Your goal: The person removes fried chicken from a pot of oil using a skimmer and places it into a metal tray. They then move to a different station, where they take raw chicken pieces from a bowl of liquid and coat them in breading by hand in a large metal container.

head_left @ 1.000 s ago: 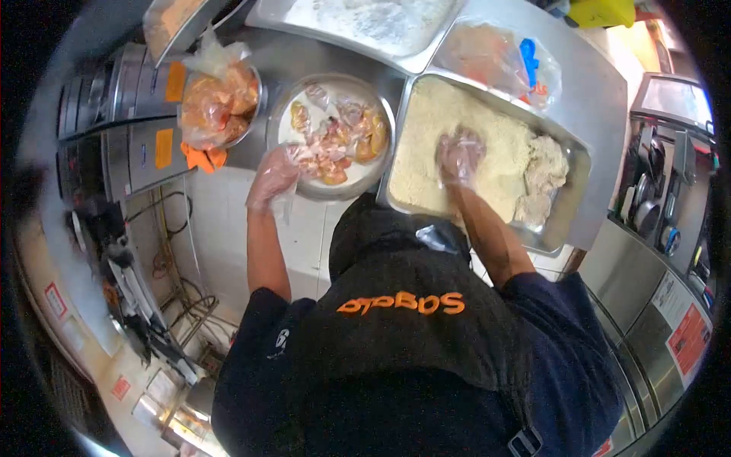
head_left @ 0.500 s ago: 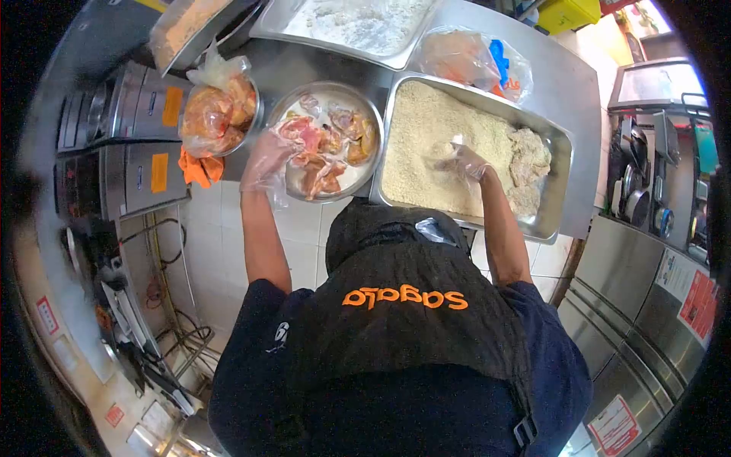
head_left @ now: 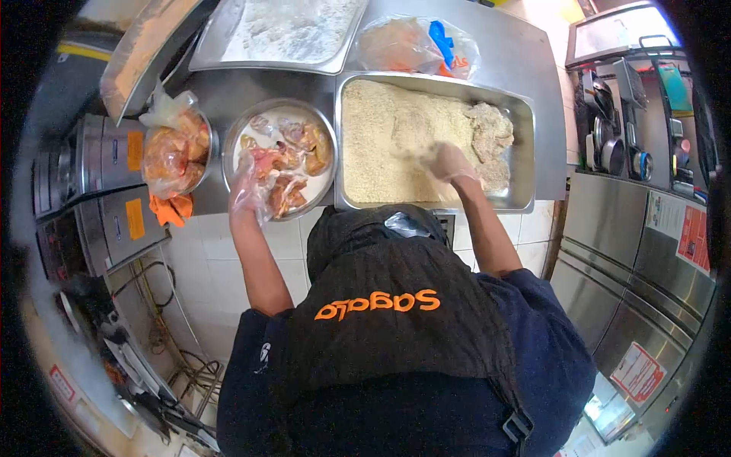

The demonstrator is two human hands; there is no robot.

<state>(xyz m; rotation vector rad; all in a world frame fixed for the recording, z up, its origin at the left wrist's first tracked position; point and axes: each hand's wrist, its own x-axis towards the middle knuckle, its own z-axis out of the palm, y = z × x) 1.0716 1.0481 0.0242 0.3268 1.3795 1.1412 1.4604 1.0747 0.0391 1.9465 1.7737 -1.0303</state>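
My left hand (head_left: 245,186), in a clear plastic glove, is at the left side of a round metal bowl (head_left: 333,164) and closed on a piece of raw meat (head_left: 266,161). More meat pieces (head_left: 288,194) lie in white liquid there. Over a deep steel tray (head_left: 525,152) of pale crumbs (head_left: 373,137) is my gloved right hand (head_left: 451,162), blurred, its fingers too smeared to read. Crumb-coated pieces (head_left: 491,141) rest at the tray's right end, and a crumb-covered mound (head_left: 413,129) shows beyond my right hand.
A tray of white flour (head_left: 285,30) stands at the back, beside a plastic bag with blue ties (head_left: 403,46). Left of the bowl is bagged meat (head_left: 177,152) in another bowl, above an orange cloth (head_left: 172,209). Shelves with pans (head_left: 609,145) stand at right.
The view has shifted, so the bowl and trays appear further left. My right hand has moved toward the near side of the crumb tray. My left hand stays at the bowl's left side.
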